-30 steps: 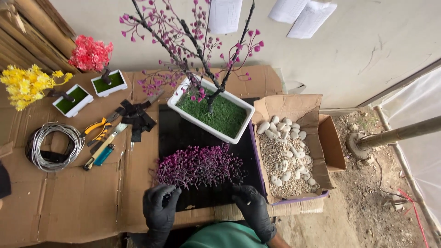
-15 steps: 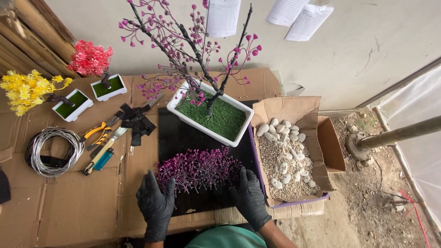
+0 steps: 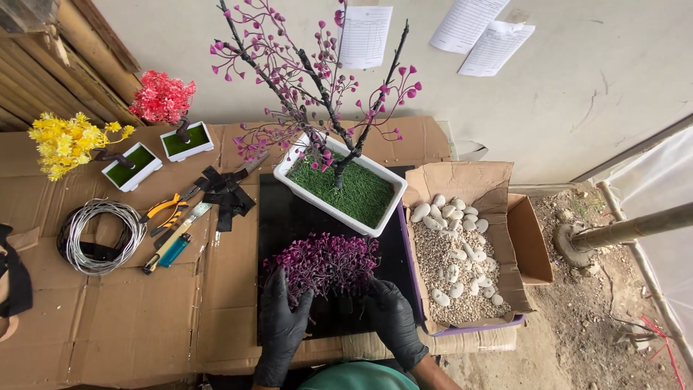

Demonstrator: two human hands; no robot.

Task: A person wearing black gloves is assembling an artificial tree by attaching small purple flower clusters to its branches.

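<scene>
- We saw the purple foliage bunch [image 3: 323, 264] lying on the black mat [image 3: 289, 217], its long axis running side to side between our two hands, with the stems hidden underneath so we could not tell which way they pointed.
- Our left hand [image 3: 283, 318], in a black glove, had its fingers [image 3: 280, 289] spread fairly wide and pressed against the bunch's near left edge.
- Our right hand [image 3: 393, 318], also gloved, had its fingers [image 3: 381, 290] loosely curled against the bunch's near right edge; whether either hand truly gripped it, we could not tell.
- Just beyond the fingertips stood the white planter [image 3: 346, 195] with green turf and a pink-blossomed tree [image 3: 317, 79], close behind the bunch.
- To the right of the right fingers sat a cardboard box of pebbles and gravel [image 3: 458, 260].
- Well left of the left fingers lay a wire coil [image 3: 101, 235], pliers [image 3: 167, 211] and black strips [image 3: 225, 191]; further off stood the small red tree [image 3: 164, 101] and yellow tree [image 3: 68, 141].
</scene>
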